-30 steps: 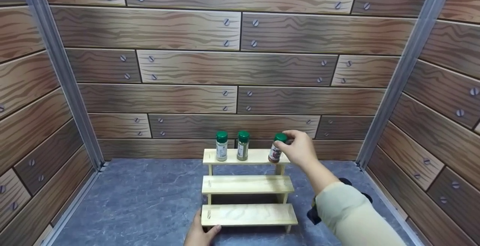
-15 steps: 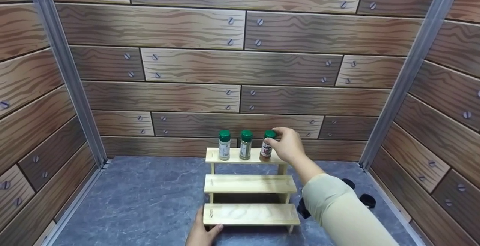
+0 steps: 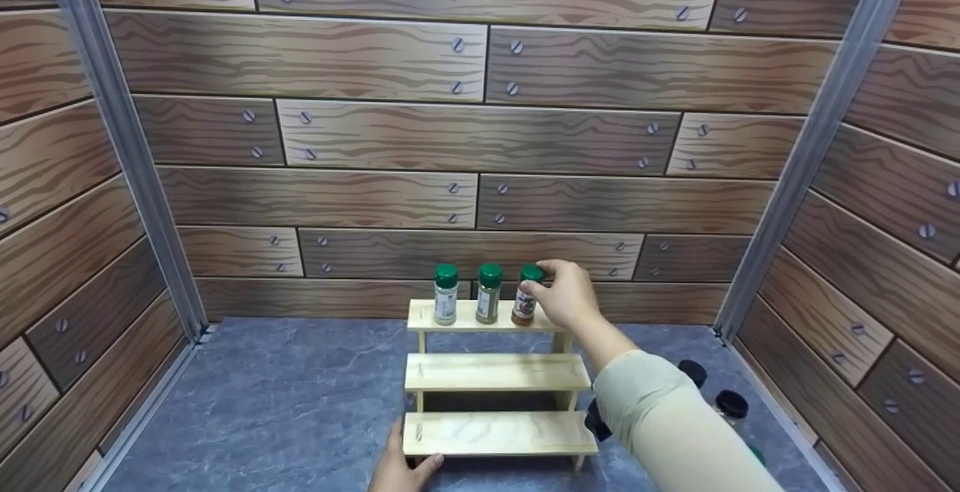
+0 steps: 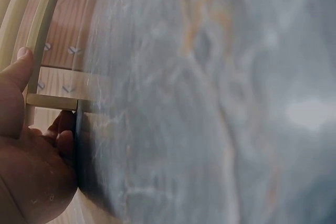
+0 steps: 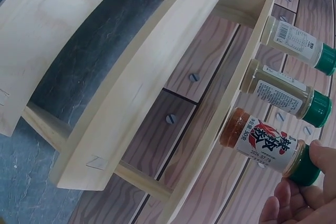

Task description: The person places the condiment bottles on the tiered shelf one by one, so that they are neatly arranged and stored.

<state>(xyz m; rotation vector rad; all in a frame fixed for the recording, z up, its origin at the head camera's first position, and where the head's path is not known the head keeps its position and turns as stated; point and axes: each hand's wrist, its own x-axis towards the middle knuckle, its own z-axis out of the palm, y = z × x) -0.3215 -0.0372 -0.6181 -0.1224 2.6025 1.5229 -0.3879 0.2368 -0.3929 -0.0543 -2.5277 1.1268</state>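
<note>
A three-step wooden display rack stands on the grey marbled surface. My right hand pinches the green cap of a spice jar between thumb and fingers. Red-brown powder fills this jar, and its base is right at the top step, upright. To its left on that step stand two more green-capped jars, a greenish one and a pale one. My left hand grips the bottom step's left end. In the left wrist view its thumb lies along the step and its fingers curl underneath.
Right of the rack, partly behind my right sleeve, are black-capped jars, another black cap and a bit of green cap. Wood-patterned walls with metal corner posts enclose the back and sides.
My right hand has brought the red-brown spice jar leftward along the top step, from its right end to beside the greenish jar; its tilt is gone. My left hand keeps its grip.
</note>
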